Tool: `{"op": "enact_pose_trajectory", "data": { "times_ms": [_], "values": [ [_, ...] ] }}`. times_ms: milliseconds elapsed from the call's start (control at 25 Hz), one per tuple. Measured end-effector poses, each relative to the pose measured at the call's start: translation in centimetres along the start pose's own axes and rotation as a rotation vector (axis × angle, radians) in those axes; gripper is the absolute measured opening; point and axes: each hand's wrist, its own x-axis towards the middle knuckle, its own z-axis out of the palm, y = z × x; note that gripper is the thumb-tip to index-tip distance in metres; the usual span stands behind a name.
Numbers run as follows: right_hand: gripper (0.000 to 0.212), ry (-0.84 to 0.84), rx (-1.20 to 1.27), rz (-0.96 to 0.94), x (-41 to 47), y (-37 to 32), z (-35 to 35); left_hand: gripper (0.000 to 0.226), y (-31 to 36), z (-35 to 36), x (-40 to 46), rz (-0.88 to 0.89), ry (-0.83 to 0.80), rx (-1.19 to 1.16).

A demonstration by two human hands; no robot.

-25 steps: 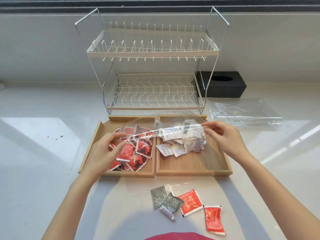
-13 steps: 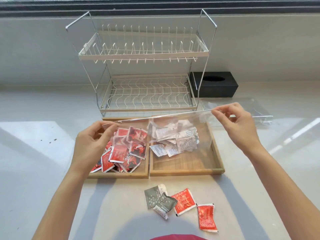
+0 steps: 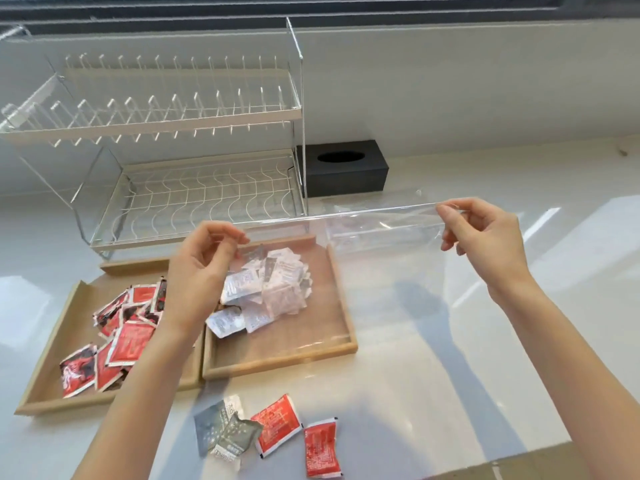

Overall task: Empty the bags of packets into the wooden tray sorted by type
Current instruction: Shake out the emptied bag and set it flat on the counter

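Both hands hold a clear plastic bag (image 3: 388, 271) stretched flat above the worktop (image 3: 519, 358). Left hand (image 3: 199, 271) pinches the bag's upper left corner, fingers curled; right hand (image 3: 485, 237) pinches the upper right corner between thumb and fingertips. Bag looks empty; its lower edge is hard to trace against the glare.

Wooden tray (image 3: 277, 363), two compartments. Left compartment: red packets (image 3: 130, 341), partly hidden by the left forearm. Right compartment: white packets (image 3: 266, 292), seen through the bag film. Print on both kinds is blurred and cannot be read.

On the worktop near the tray's front edge: two grey packets (image 3: 225, 433), overlapping, and two loose red packets (image 3: 298, 434) beside them. Lettering on a grey packet's bottom edge is too small to make out.

Behind the tray: wire dish rack (image 3: 173, 112), its left end cut off by the frame. A black tissue box (image 3: 343, 168) sits just right of the rack.
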Motion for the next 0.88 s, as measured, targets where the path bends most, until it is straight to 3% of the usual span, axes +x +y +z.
{"op": "enact_pose_trajectory", "data": {
  "times_ms": [280,640,880],
  "values": [
    [0.017,-0.014,0.054,0.051,4.8,3.8,-5.3,0.018,-0.8,8.8,1.9,-0.133,-0.091,0.134],
    [0.015,-0.204,0.007,0.145,14.9,7.4,-6.2,0.037,-1.8,15.8,7.3,-0.183,-0.021,0.316],
    [0.018,-0.322,-0.006,0.260,22.0,10.9,-3.4,0.053,-5.5,19.5,12.4,-0.292,-0.062,0.492]
  ]
}}
